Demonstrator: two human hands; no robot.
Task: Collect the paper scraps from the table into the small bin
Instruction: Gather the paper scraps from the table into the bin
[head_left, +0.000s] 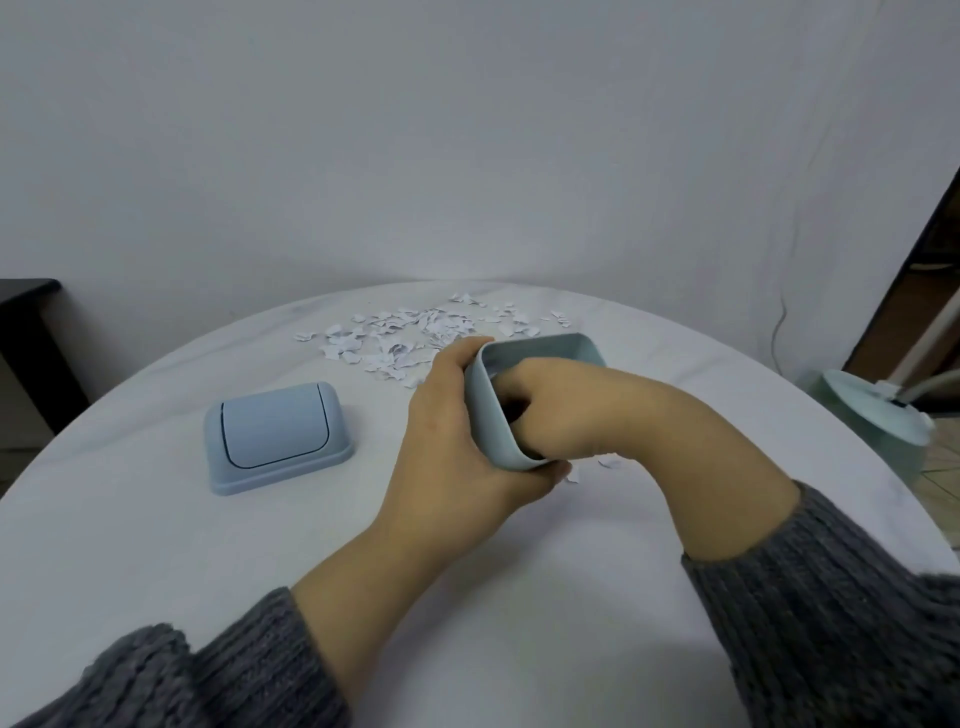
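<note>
The small pale-blue bin (488, 415) is tipped with its open mouth towards me, just above the white table (156, 545). My left hand (447, 431) grips the bin's left wall, thumb under its near rim. My right hand (566, 410) reaches into the mouth, so its fingers are hidden inside. A spread of white paper scraps (410, 332) lies on the table's far side behind the bin. Two or three loose scraps (608, 462) lie under my right wrist.
The bin's blue lid (278, 436) lies flat on the table to the left of my hands. A pale green appliance base (872, 421) stands beyond the table's right edge. Dark furniture (26, 338) sits at the far left by the wall.
</note>
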